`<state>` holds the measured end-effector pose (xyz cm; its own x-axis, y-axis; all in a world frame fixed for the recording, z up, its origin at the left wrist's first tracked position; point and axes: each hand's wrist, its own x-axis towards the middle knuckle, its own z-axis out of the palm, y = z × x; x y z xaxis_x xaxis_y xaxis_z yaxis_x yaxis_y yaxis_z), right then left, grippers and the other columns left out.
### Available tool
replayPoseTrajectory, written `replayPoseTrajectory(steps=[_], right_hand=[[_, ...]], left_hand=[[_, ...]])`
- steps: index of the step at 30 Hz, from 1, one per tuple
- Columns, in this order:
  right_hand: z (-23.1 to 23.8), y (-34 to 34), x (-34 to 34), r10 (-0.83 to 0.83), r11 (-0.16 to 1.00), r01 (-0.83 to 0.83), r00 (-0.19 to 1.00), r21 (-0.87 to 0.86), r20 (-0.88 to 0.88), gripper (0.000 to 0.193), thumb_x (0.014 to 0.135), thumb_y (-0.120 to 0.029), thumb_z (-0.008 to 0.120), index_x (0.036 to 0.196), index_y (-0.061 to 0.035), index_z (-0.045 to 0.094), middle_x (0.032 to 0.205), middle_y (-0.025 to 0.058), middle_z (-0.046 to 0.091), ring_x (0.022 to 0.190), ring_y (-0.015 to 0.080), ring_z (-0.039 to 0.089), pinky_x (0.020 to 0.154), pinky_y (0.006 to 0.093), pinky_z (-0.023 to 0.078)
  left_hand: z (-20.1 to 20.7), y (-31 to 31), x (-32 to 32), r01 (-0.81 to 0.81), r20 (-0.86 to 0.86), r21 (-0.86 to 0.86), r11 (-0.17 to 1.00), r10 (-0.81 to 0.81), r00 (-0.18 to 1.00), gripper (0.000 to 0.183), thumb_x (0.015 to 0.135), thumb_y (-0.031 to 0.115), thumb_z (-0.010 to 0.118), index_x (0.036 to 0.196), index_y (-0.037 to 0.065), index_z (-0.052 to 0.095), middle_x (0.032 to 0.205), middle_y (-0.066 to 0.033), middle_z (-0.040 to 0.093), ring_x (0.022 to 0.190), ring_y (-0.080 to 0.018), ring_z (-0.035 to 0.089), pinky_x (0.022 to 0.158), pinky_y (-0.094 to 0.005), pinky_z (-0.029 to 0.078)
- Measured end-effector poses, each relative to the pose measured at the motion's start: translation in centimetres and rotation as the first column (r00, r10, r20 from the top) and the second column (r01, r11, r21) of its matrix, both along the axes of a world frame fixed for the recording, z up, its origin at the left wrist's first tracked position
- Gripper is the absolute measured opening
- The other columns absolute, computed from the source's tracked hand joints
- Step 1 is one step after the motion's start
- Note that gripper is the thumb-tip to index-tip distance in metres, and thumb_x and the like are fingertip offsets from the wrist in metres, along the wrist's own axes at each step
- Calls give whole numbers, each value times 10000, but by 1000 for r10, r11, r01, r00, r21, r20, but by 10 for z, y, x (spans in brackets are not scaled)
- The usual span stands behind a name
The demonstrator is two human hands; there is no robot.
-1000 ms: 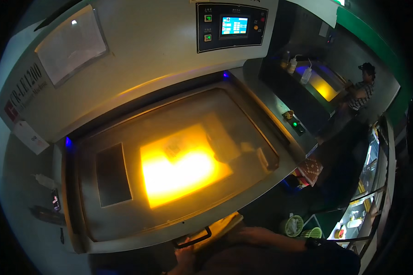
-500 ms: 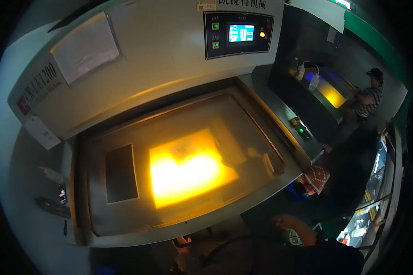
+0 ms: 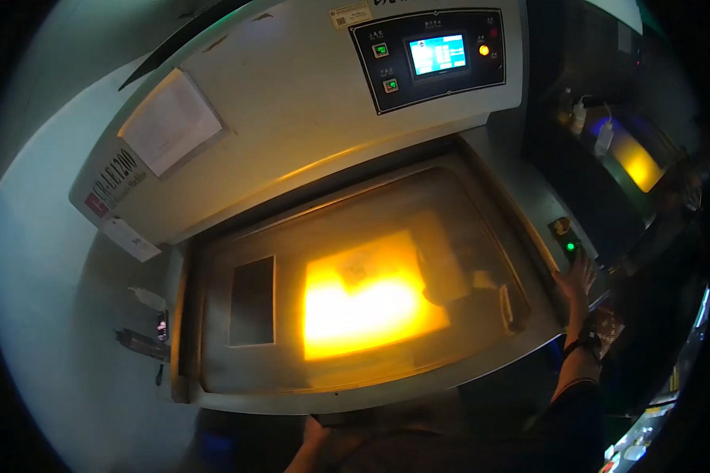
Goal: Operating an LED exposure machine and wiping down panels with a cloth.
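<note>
Right hand (image 3: 577, 277) spread beside the green button (image 3: 569, 247).
Left hand (image 3: 315, 432) under the grey metal machine's (image 3: 308, 134) rim; grip indiscernible; glass window (image 3: 355, 299) glows amber.

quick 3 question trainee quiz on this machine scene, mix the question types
1. True or false: the right hand rests on the large grey metal machine beside the small green lit button.
2. The glowing rectangular patch under the machine's window is: A blue, B yellow-orange, C green.
3. Fill in: the left hand is at the machine's ____ edge.

Key: 1 true; 2 B; 3 front (near)
</note>
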<state>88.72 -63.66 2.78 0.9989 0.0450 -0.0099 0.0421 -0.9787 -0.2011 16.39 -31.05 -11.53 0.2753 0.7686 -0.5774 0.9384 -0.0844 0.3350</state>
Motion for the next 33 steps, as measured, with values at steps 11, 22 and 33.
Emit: replayPoseTrajectory(steps=[11,22,33], right_hand=[[7,3,-7,-168,984,171,984,-54,60,1041,722,-586,728,1480,-52,256,1540,132,305,1451,287,238,1144,663,133],[-9,24,-6,-132,966,140,990,-217,48,933,744,-584,709,1431,-37,394,1486,155,383,1407,311,309,1167,511,194],[-160,297,-527,829,553,-816,560,169,-10,878,761,-711,592,1467,-231,385,1561,313,91,1419,567,44,1053,755,115]], left_hand=[[9,-10,40,-106,-359,-109,988,60,931,1375,597,433,866,1437,-165,-44,1504,-350,158,1353,-431,359,1068,-424,416],[18,28,-18,127,90,-236,964,-108,990,1033,708,394,767,1448,-105,246,1404,-328,420,1264,-382,505,1039,-404,434],[114,191,-149,-457,605,-133,879,437,665,415,885,206,649,1243,40,519,754,-13,561,627,-117,538,563,-280,463]])
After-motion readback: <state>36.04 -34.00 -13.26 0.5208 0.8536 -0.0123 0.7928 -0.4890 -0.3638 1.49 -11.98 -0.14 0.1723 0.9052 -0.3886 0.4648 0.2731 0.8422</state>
